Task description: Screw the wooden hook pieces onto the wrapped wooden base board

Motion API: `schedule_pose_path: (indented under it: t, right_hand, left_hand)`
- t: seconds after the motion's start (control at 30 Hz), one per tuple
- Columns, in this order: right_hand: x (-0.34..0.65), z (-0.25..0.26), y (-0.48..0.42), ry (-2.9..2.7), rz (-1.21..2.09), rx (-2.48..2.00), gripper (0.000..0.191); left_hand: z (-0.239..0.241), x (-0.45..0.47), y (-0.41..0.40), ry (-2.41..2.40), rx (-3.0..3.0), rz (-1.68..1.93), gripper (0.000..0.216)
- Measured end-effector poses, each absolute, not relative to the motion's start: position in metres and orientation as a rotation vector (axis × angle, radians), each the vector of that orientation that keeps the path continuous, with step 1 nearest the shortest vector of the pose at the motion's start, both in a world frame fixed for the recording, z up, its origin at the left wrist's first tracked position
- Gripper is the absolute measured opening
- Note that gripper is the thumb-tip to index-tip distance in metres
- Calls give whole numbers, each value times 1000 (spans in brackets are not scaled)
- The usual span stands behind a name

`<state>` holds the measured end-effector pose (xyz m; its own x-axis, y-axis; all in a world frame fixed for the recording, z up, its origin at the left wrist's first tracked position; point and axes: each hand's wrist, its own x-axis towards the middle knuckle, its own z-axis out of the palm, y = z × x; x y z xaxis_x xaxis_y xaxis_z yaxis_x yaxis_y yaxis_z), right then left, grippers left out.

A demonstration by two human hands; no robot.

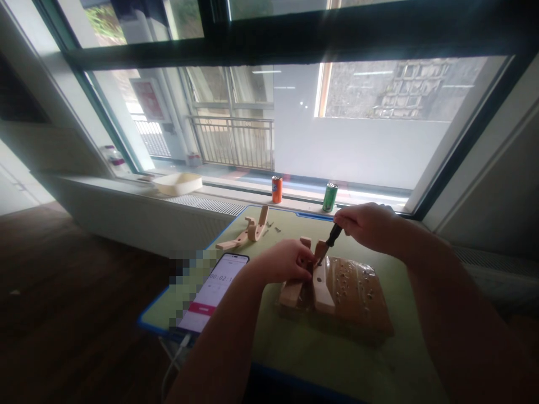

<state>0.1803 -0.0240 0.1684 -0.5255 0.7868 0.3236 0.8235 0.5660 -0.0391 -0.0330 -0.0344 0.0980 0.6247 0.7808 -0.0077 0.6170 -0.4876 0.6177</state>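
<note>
My left hand [286, 262] is closed on a pale wooden piece [295, 287] that stands against a wooden board [357, 297] with several holes in it. My right hand [370, 224] grips a dark-handled screwdriver [332, 237], its tip pointing down at the top of a second upright wooden piece [323, 280]. Both pieces and the board lie on a small green table [303, 348].
A phone [214, 292] showing a timer lies at the table's left. Loose curved wooden parts [248, 233] and a few screws [273, 226] lie at the far edge. An orange can [277, 189], a green can [330, 197] and a white tray [177, 183] stand on the windowsill.
</note>
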Motion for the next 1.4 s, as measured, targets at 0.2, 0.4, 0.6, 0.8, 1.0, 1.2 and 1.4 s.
schedule_pose_path:
  t: [0.2, 0.4, 0.6, 0.8, 1.0, 1.2, 1.4]
  right_hand:
    - [169, 162, -18, -2406, -368, -1398, 49]
    - [171, 167, -38, -2528, -96, -1196, 38]
    - [172, 166, -31, -2521, -242, -1407, 50]
    - [159, 161, -26, -2416, -255, -1353, 42]
    - [174, 167, -30, -2530, -20, -1285, 38]
    - [164, 158, -20, -2345, -472, -1521, 59]
    - [162, 156, -25, -2447, -127, -1319, 38]
  left_hand:
    - [96, -33, -34, 1079, 2272, 392, 34]
    - [98, -32, -37, 1068, 2286, 426, 31]
    - [96, -32, -34, 1072, 2290, 410, 32]
    - [94, -32, -33, 1070, 2324, 436, 32]
    - [97, -31, -36, 1079, 2346, 442, 30]
    - [94, -31, -34, 1089, 2320, 427, 31]
    - [94, -29, -37, 1113, 2335, 467, 28]
